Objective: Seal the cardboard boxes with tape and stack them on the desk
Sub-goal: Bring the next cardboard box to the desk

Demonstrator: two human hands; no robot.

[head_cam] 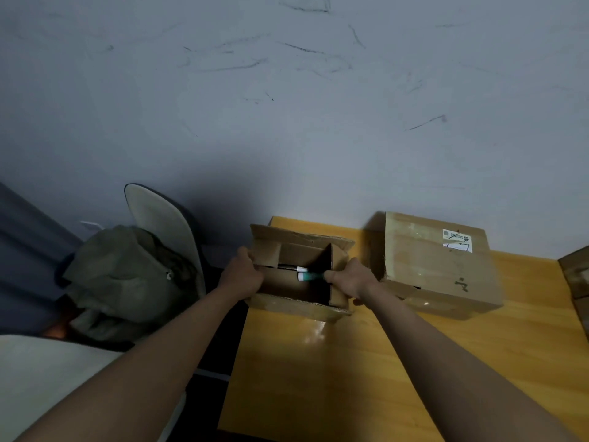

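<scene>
The person is working on the open cardboard box [299,275], which is sitting at the desk [350,362]'s left edge, toward ten o'clock of the desk surface. Its flaps are standing open, and a small white-and-teal item [307,275] is lying inside, near the middle.

The step in hand looks like folding the flaps down before taping. To do it well, the two side flaps should be going in first and lying flat, then the long flaps meeting edge to edge over them, with no gap for the tape to bridge. One palm should be pressing the seam while the other reaches for tape; no tape roll is showing anywhere in view, so that will need finding.

The left hand [243,275] is gripping the box's left wall at nine o'clock, fingers curled over the flap edge, so that grip is narrow and holding cardboard. The right hand [350,280] is holding the right flap at three o'clock, thumb reaching inward toward the item, fingers wrapped outside.

A second, closed box [436,266] is resting at three o'clock of the open one, just beside it, with a white label [457,240] on top. It looks like a sound base for stacking.
</scene>
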